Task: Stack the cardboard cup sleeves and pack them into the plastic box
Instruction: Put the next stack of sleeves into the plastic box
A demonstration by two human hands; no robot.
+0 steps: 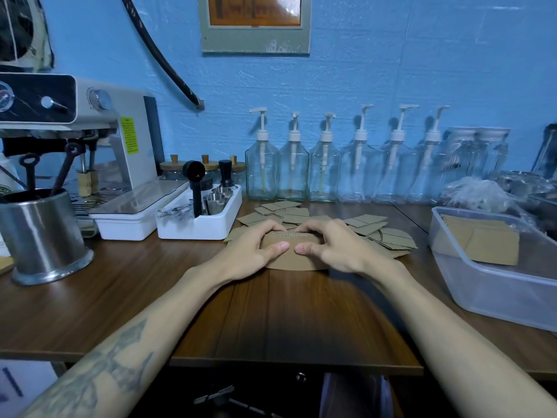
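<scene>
A stack of brown cardboard cup sleeves stands on edge on the wooden table, its ridged top edges showing between my hands. My left hand grips its left side and my right hand grips its right side, thumbs pressed on the near face. Several loose sleeves lie scattered flat behind and to the right. The clear plastic box sits at the right with sleeves lying inside it.
A white tray with metal cups and a black tamper stands left of the sleeves. A steel canister and an espresso machine stand at the far left. Several pump bottles line the blue wall.
</scene>
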